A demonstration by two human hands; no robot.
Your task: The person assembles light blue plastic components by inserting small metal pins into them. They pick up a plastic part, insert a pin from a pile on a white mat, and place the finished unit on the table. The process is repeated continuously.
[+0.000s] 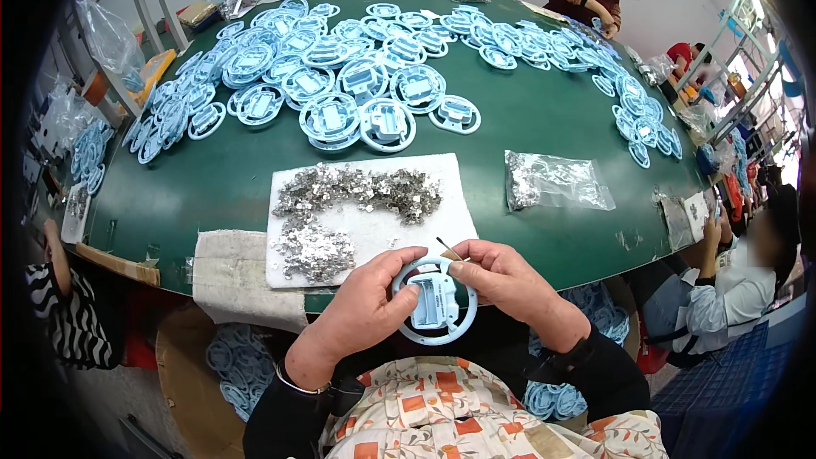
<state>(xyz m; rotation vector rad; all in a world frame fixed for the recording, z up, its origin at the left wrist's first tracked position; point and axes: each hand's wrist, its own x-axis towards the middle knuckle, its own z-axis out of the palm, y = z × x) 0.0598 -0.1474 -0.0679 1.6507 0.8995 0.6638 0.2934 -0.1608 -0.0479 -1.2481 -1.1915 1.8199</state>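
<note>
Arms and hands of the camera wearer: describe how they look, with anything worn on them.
The left hand and right hand are bare, without gloves. The left sleeve and right sleeve are black. A thin, pale bracelet circles the left wrist.

left hand [367,293]: curled, gripping | right hand [508,279]: curled, pinching | forearms [293,408]: angled inward, toward each other

The ring-shaped part [435,304] looked like smooth plastic with a soft sheen. The small pieces [316,253] shone like bare metal. The counter [501,123] was smooth and faintly glossy, the flat bag [569,183] clear, crinkled, shiny plastic, the cloth [238,268] matt and coarse.
</note>
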